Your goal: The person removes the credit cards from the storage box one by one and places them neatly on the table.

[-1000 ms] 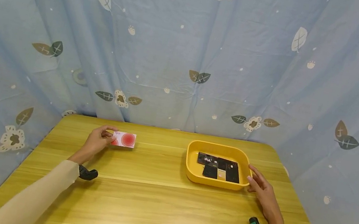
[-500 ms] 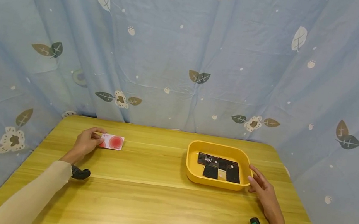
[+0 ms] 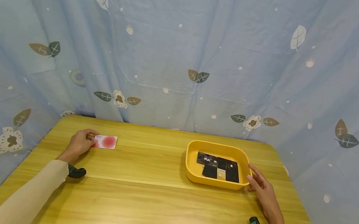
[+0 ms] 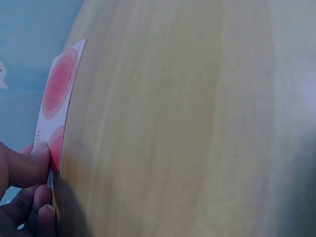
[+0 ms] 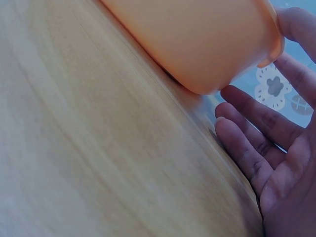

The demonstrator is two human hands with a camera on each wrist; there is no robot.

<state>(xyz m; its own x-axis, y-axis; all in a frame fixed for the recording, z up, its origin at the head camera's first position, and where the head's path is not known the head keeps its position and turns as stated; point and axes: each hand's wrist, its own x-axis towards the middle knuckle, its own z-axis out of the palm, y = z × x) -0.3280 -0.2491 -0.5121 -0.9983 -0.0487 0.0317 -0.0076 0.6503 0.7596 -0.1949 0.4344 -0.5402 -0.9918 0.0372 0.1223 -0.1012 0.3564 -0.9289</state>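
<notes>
A white and pink card (image 3: 105, 142) with red circles is pinched between the thumb and fingers of my left hand (image 3: 79, 143), over the table's far left part. The left wrist view shows the same card (image 4: 59, 94) upright on its long side, the thumb over one end; whether it touches the table I cannot tell. At the right, my right hand (image 3: 263, 193) holds the rim of a yellow plastic box (image 3: 191, 173) at its right end. In the right wrist view two digits reach the box's rim (image 5: 276, 42), and the other fingers lie below, outside the wall.
Several black cards (image 3: 232, 172) and a pale gold card (image 3: 221, 174) lie flat in the yellow box; one reads "Vip". The wooden table (image 3: 150, 205) runs back to a blue patterned curtain (image 3: 161, 46), which also hangs at both sides.
My left hand has moved left and slightly toward me with the pink card, which stays pinched. The right hand and the yellow box have stayed in place.
</notes>
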